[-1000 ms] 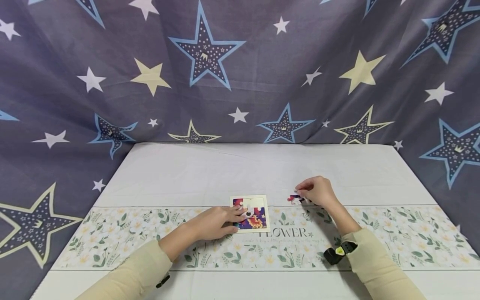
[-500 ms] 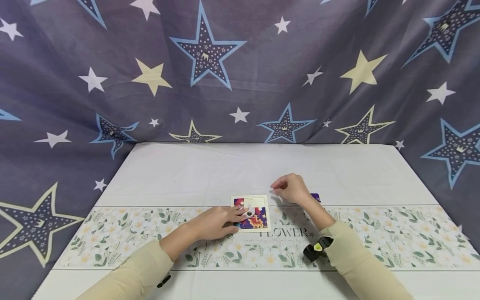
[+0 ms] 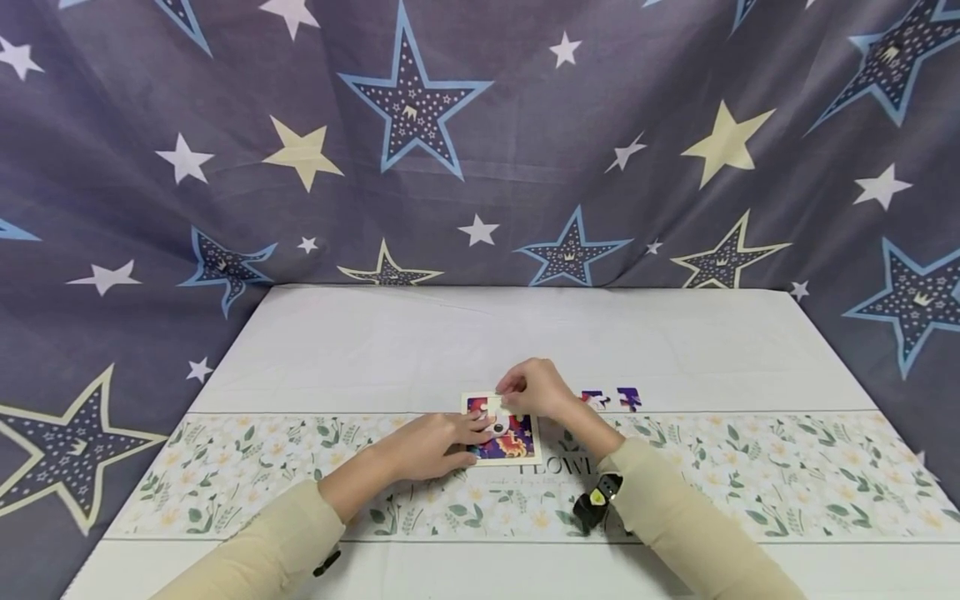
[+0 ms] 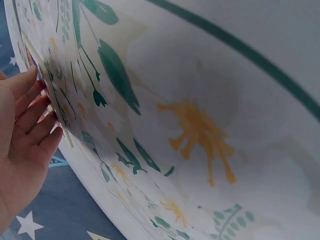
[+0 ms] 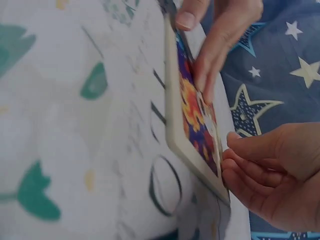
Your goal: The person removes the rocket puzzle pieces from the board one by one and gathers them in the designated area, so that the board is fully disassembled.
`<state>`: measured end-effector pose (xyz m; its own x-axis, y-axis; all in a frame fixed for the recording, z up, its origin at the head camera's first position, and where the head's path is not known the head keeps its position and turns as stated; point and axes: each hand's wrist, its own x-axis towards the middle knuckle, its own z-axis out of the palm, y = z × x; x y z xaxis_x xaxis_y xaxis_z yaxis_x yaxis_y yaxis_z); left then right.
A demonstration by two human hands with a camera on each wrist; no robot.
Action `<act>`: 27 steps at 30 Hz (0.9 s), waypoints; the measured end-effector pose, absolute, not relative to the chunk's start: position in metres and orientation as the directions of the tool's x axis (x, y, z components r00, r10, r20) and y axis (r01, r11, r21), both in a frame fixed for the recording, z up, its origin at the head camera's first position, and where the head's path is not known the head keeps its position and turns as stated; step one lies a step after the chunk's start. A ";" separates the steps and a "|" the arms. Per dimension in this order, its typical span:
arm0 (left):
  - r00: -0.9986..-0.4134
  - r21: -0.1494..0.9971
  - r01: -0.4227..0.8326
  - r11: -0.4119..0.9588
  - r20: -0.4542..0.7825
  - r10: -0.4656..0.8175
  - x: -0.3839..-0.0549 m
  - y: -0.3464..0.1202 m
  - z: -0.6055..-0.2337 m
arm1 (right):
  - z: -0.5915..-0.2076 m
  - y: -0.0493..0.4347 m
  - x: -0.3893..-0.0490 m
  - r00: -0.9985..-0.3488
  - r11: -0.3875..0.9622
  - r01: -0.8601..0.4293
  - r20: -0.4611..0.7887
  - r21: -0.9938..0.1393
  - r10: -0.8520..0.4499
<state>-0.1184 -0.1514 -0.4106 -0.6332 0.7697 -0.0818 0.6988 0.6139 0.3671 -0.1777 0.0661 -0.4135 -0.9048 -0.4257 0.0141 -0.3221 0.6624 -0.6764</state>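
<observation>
A small square jigsaw tray [image 3: 537,451] with a pale rim lies on the table, partly filled with a colourful picture in red, purple and orange. My left hand [image 3: 431,444] rests its extended fingers on the tray's left side. Over the tray's top right part, my right hand [image 3: 538,389] has its thumb and fingers pinched together at a puzzle piece, mostly hidden by the fingers. In the right wrist view, the fingertips of the right hand [image 5: 280,172] meet close to the rim. Two loose puzzle pieces, one red and purple [image 3: 594,401] and one purple [image 3: 629,399], lie right of the tray.
A white tablecloth [image 3: 375,342] with a printed floral band [image 3: 247,467] covers the table. Behind it hangs a dark curtain [image 3: 510,167] with stars. Each wrist wears a dark strap, and the right one [image 3: 597,500] carries a yellow-marked device.
My right hand has moved left from the loose pieces to the tray's top right part, uncovering the two pieces. My left hand has stayed on the tray.
</observation>
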 end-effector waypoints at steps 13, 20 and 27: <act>-0.652 0.352 0.693 0.629 -0.065 0.755 -0.114 -0.150 -0.413 | -0.416 0.048 -0.175 -0.816 0.628 -0.461 0.021 -0.627 -0.578; -0.654 0.257 0.723 0.641 -0.043 0.755 -0.113 -0.149 -0.415 | -0.412 0.048 -0.181 -0.807 0.637 -0.450 -0.020 -0.626 -0.590; -0.652 0.259 0.724 0.639 -0.043 0.757 -0.105 -0.149 -0.412 | -0.409 0.052 -0.185 -0.798 0.634 -0.431 -0.056 -0.642 -0.600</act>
